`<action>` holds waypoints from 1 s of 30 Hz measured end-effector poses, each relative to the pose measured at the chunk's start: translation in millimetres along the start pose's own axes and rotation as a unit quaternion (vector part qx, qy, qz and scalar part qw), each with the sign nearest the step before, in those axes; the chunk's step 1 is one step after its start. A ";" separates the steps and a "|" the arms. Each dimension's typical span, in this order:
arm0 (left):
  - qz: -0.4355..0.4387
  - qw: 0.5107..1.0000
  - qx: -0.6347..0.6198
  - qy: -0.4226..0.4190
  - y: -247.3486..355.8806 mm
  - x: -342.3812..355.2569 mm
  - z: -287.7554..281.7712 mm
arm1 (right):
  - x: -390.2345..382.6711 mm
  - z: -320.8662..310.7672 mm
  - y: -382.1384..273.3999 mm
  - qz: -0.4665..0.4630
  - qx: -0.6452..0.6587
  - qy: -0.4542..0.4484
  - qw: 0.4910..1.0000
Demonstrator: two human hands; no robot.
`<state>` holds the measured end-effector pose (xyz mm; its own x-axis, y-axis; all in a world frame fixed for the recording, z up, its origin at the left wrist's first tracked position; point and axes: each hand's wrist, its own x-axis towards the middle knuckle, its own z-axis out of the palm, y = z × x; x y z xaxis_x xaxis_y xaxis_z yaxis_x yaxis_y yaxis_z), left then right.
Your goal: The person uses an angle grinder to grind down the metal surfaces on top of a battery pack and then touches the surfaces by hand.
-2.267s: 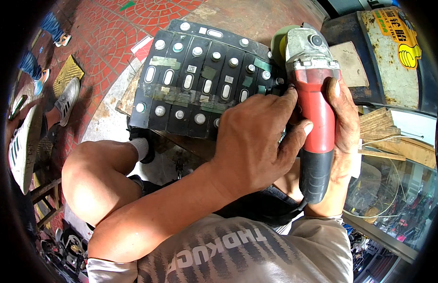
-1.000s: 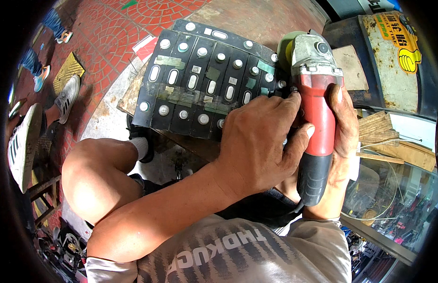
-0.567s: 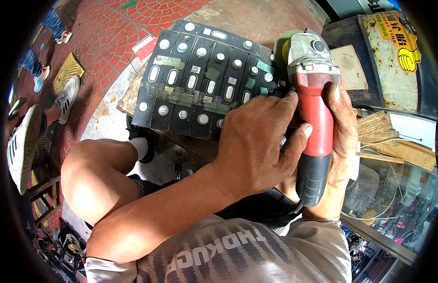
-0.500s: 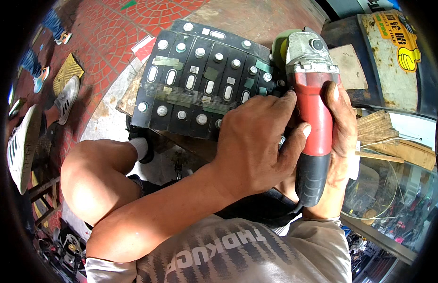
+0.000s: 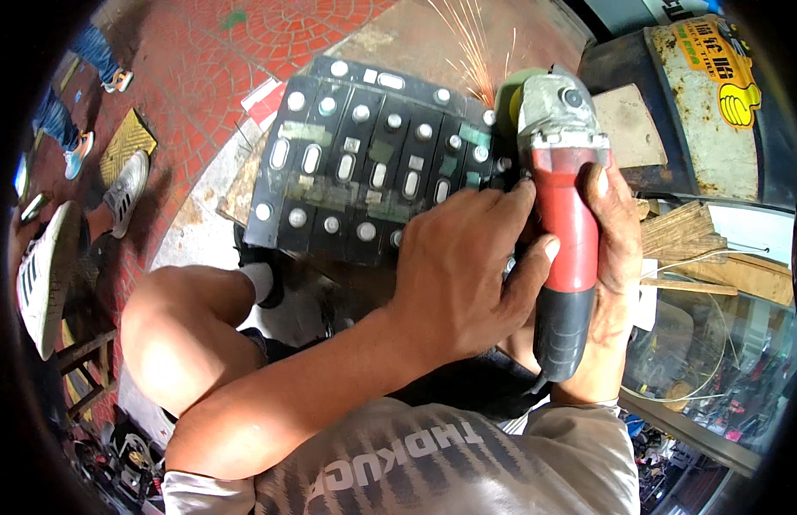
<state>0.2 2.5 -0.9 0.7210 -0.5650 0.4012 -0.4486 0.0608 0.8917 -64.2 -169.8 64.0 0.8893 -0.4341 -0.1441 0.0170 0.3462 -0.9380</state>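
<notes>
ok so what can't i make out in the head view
In the head view:
Right hand: most fingers hidden behind the angle grinder.
Black cell block: near right corner covered by the left hand.
Jeans-clad legs: cut off by the dark rim.
Clutter at lower left: too small to identify.

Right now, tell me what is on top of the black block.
Round silvery studs, pale ovals and greenish tape show on the black block. The left hand covers its near right part; what lies beneath cannot be seen, nor anything behind the angle grinder.
</notes>
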 end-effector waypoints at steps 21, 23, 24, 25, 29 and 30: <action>0.003 1.000 -0.024 -0.004 3.2 -0.7 0.0 | 4.8 -7.9 0.6 -0.025 -0.059 -0.015 0.998; 0.003 1.000 -0.019 -0.001 2.3 -1.7 0.1 | 4.9 -8.1 1.4 -0.022 -0.052 -0.025 0.998; 0.004 1.000 -0.019 0.002 2.1 -2.0 0.6 | 4.9 -8.5 0.8 -0.020 -0.050 -0.030 0.998; 0.006 1.000 -0.020 0.004 1.8 -2.2 1.1 | 4.9 -9.4 1.2 -0.020 -0.052 -0.027 0.998; 0.008 1.000 -0.024 0.007 1.6 -2.2 1.2 | 3.9 -8.4 0.6 -0.010 -0.050 -0.022 0.998; 0.009 1.000 -0.026 0.008 1.2 -2.5 0.9 | 3.7 -6.9 0.3 -0.005 -0.046 -0.022 0.999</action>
<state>-2.6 3.2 -0.9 0.7217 -0.5504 0.4198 -0.4330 0.1143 0.8941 -64.1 -177.0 61.0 0.9089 -0.3989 -0.1218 -0.0136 0.2634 -0.9646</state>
